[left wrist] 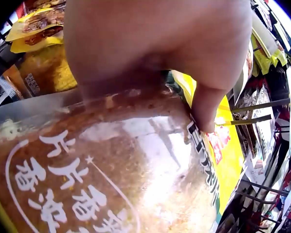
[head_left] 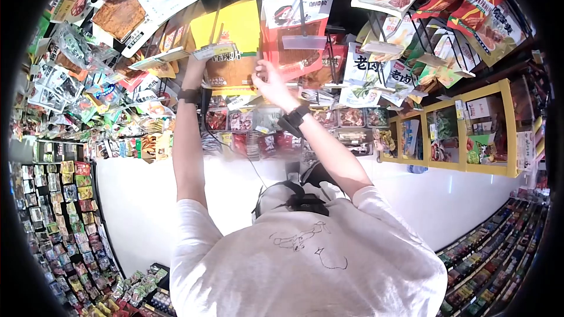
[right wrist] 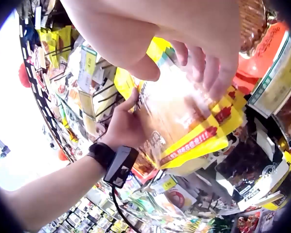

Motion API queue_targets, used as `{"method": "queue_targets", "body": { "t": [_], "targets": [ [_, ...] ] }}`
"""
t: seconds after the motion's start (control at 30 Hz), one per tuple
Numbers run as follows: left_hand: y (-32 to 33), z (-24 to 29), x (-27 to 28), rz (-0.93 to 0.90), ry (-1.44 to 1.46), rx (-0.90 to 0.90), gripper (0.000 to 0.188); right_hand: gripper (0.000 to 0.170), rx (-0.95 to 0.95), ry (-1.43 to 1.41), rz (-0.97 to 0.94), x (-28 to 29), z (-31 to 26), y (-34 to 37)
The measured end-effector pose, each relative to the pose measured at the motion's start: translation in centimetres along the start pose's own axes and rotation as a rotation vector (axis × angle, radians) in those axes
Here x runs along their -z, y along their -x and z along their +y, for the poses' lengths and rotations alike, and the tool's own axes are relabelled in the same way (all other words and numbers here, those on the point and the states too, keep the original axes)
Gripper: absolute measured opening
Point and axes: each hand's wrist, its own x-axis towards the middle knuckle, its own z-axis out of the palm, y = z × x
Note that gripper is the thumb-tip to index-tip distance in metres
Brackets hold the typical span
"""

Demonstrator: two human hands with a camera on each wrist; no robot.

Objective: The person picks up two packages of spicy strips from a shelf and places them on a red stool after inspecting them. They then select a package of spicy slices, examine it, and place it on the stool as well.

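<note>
A stack of yellow snack packages (head_left: 233,73) with brown contents hangs at the display rack. My left hand (head_left: 195,74) grips its left side; in the right wrist view the left hand (right wrist: 123,127) has its thumb on the front face. The left wrist view shows a clear-fronted package (left wrist: 111,160) close up under the left hand (left wrist: 160,36), whose other fingers are hidden. My right hand (head_left: 276,87) is at the stack's right edge. In the right wrist view, the right hand (right wrist: 184,29) rests bent fingers on the packages (right wrist: 172,114), thumb held apart.
Red-and-white packages (head_left: 294,41) hang just right of the yellow ones. Metal hooks with price tags (head_left: 385,49) stick out around them. Packed trays (head_left: 241,121) lie below, and a yellow-framed shelf unit (head_left: 458,135) stands at the right.
</note>
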Motion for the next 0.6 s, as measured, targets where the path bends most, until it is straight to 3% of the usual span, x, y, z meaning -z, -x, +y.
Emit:
{"method": "queue_targets", "body": {
  "t": [0.07, 0.1, 0.2, 0.23, 0.33, 0.37, 0.47, 0.5, 0.53, 0.6],
  "targets": [
    [0.4, 0.1, -0.5, 0.03, 0.084, 0.025, 0.026, 0.039, -0.046, -0.058, -0.044, -1.5, 0.7, -1.0],
    [1.1, 1.3, -1.2, 0.034, 0.077, 0.012, 0.028, 0.028, -0.074, -0.086, 0.003, -1.9, -0.1, -1.0],
    [3.2, 1.6, -2.1, 0.174, -0.039, 0.021, 0.033, 0.016, -0.057, -0.05, -0.009, -2.0, 1.5, -1.0],
    [4.9, 3.5, -3.4, 0.202, -0.059, 0.017, 0.041, 0.014, -0.101, -0.067, 0.013, -1.7, -0.9, 0.0],
    [7.8, 2.7, -4.0, 0.215, 0.039, -0.048, 0.044, 0.013, 0.034, -0.083, -0.007, -1.1, -0.2, 1.8],
    [8.5, 1.7, -4.1, 0.254, -0.057, -0.083, 0.042, 0.012, 0.011, -0.199, -0.045, -1.1, 1.6, 2.1],
    [12.1, 2.0, -5.5, 0.262, -0.033, -0.059, 0.045, 0.01, -0.107, -0.273, -0.064, -0.1, -2.1, 4.2],
    [12.8, -0.5, -5.9, 0.451, -0.142, -0.111, 0.045, 0.012, -0.083, -0.282, -0.036, -0.2, -2.5, 4.5],
    [14.0, 0.6, -6.7, 0.431, -0.135, -0.127, 0.045, 0.013, -0.091, -0.266, -0.027, -0.2, -2.8, 5.0],
    [16.5, 0.9, -7.4, 0.375, 0.042, 0.051, 0.047, 0.017, -0.107, -0.23, -0.005, 0.1, -3.3, 5.9]
  ]
}}
